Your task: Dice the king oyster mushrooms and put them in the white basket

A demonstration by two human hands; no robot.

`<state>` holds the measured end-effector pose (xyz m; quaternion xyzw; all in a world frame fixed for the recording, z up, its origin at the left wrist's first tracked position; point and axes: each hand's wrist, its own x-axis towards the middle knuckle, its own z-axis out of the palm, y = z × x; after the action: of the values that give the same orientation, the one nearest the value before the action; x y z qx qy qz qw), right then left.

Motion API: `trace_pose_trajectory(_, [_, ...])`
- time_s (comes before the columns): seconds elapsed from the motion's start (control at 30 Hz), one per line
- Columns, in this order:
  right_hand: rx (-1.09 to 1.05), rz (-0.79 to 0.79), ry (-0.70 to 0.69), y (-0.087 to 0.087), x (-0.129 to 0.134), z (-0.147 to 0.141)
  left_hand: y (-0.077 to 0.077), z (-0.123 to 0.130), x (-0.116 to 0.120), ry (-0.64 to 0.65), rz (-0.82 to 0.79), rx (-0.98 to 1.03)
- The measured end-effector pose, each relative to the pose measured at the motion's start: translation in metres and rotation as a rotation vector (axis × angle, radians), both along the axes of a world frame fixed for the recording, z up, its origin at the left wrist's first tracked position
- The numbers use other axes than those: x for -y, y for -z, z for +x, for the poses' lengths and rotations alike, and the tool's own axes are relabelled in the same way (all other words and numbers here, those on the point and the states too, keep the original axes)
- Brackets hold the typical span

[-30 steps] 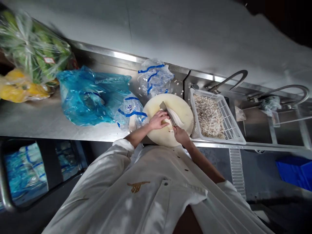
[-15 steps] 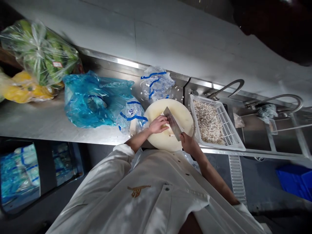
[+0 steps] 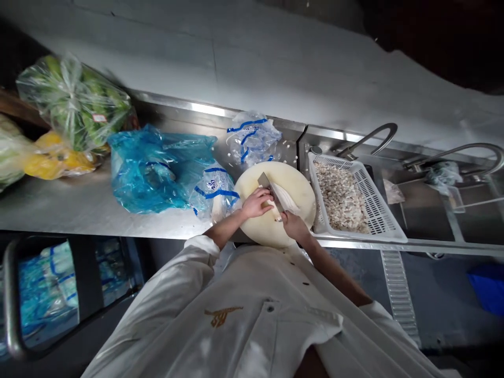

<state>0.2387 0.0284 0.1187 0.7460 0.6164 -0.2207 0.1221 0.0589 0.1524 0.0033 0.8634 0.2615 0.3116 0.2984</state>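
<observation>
My right hand (image 3: 294, 226) is wrapped round the handle of a cleaver (image 3: 272, 192) over a round, pale cutting board (image 3: 258, 234). Close against the left side of the blade, my left hand (image 3: 258, 203) presses down with its fingers together on a white piece of food, mostly hidden beneath them. To the right of the blade lie thin white slices (image 3: 286, 197). A clear bag with blue stripes (image 3: 216, 189), holding a pale item, touches the board's left side.
A white perforated basket (image 3: 380, 210) of chopped pieces (image 3: 342, 197) stands right of the board, beside sinks with curved taps (image 3: 384, 137). Leftward are a blue plastic bag (image 3: 145, 173), bagged green vegetables (image 3: 84, 102) and bagged yellow ones (image 3: 59, 157). Another striped bag (image 3: 254, 137) lies behind the board.
My right hand and the cleaver have shifted left, closer to my left hand. White slices now show to the right of the blade. The whole view has moved slightly.
</observation>
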Motion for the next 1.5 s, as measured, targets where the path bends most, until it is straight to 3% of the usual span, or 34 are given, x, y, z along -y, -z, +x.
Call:
trace_pose_trajectory(0.3, [-0.162, 0.035, 0.032, -0.008, 0.018, 0.019, -0.006, -0.005, 0.000, 0.018, -0.009, -0.082])
trace_pose_trajectory(0.47, [-0.183, 0.223, 0.194, -0.021, 0.030, 0.047, -0.013, 0.004, 0.005, -0.008, 0.064, -0.192])
trace_pose_trajectory(0.63, [-0.081, 0.174, 0.298, -0.018, 0.037, 0.095, -0.035, 0.040, -0.014, 0.197, 0.179, -0.384])
trace_pose_trajectory(0.73, [-0.141, 0.082, 0.258, -0.001, 0.044, 0.115, -0.048, 0.054, -0.025, 0.318, 0.191, -0.505])
trace_pose_trajectory(0.87, [-0.229, 0.063, 0.203, 0.016, 0.053, 0.125, -0.058, 0.054, -0.018, 0.257, 0.239, -0.582])
trace_pose_trajectory(1.0, [-0.279, 0.032, 0.137, 0.015, 0.052, 0.129, -0.065, 0.048, -0.008, 0.234, 0.222, -0.690])
trace_pose_trajectory(1.17, [-0.337, 0.031, 0.014, 0.008, 0.048, 0.138, -0.085, 0.035, -0.013, 0.403, 0.114, -0.924])
trace_pose_trajectory(1.27, [-0.357, 0.048, -0.031, 0.007, 0.046, 0.144, -0.095, 0.030, -0.011, 0.336, 0.096, -0.908])
trace_pose_trajectory(1.37, [-0.370, 0.038, -0.040, 0.008, 0.041, 0.150, -0.092, 0.039, -0.006, 0.225, 0.054, -0.775])
trace_pose_trajectory(1.5, [-0.383, 0.006, -0.016, 0.008, 0.034, 0.156, -0.069, 0.065, -0.001, 0.135, 0.040, -0.624])
